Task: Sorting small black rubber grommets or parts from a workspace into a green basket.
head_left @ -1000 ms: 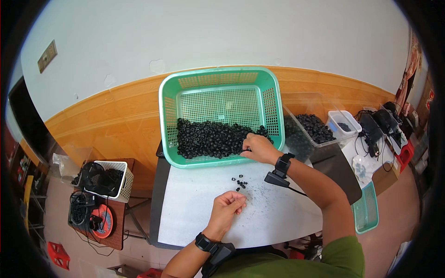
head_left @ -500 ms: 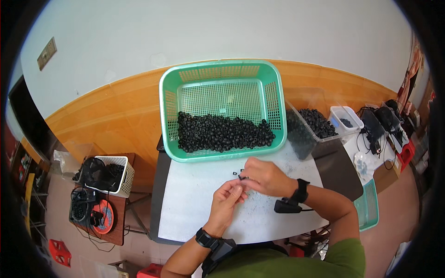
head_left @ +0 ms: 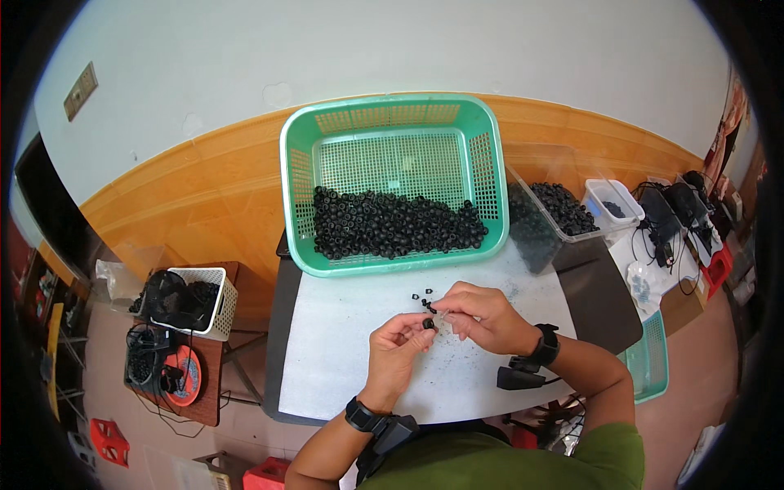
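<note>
My left hand (head_left: 394,347) pinches a small round black plastic part (head_left: 429,323) between thumb and fingertips, over the white sheet (head_left: 327,351) on the table. Just to its right is my right hand (head_left: 482,317), its fingers pressed together close to that part. Whatever sits in the right fingertips is too small to make out. Beyond the fingertips, several tiny black pieces (head_left: 429,291) lie loose on the sheet. Behind them stands a green mesh basket (head_left: 392,268), with a heap of similar black round parts (head_left: 392,224) in it.
Right of the basket, a clear plastic bin (head_left: 535,245) holds more black parts, beside a small white tub (head_left: 614,196). At the left, a low wooden table (head_left: 214,384) carries a white basket (head_left: 224,314) and an orange bowl (head_left: 189,396). Dark specks dot the sheet.
My right hand has moved slightly right and down, opening a small gap from the left. The black part in my left fingers now shows, and more loose pieces are visible.
</note>
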`<state>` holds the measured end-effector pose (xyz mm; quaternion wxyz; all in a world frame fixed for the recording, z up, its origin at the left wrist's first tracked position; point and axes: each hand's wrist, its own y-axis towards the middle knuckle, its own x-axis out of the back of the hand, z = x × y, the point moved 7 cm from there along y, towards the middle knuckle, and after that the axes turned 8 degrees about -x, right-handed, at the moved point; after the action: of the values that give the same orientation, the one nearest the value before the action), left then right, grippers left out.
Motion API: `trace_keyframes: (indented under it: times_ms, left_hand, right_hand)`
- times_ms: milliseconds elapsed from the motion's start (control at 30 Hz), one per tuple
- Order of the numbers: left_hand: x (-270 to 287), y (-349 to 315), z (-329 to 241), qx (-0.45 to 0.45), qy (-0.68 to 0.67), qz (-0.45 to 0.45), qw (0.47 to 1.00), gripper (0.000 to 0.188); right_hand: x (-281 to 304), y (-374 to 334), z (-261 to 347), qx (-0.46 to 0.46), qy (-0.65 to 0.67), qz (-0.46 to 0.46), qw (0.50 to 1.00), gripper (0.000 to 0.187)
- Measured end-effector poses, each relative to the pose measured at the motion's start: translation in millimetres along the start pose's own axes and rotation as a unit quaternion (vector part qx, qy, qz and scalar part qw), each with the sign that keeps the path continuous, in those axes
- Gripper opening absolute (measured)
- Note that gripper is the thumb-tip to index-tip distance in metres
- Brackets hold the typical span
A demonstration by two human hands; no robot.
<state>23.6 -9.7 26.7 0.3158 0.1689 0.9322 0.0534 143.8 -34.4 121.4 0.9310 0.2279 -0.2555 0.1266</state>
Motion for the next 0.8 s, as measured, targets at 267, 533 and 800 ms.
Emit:
trace_keyframes:
  times_ms: [267, 533, 800]
  left_hand:
    - [-2.4, -1.4, -1.7, -0.008, 0.037, 0.016, 0.999, 0.017]
    - [-6.6, -2.9, 2.2, 0.071, -0.062, 0.031, 0.995, 0.013]
    - [-0.5, -1.2, 4.8, 0.11, -0.136, 0.025, 0.984, 0.013]
  right_hand:
    - [-5.6, -3.9, -8.3, -0.023, 0.055, 0.019, 0.998, 0.009]
    - [-7.3, -5.4, 4.2, 0.061, -0.049, -0.026, 0.997, 0.015]
    - [-15.2, -7.9, 10.3, 0.088, -0.141, -0.035, 0.985, 0.026]
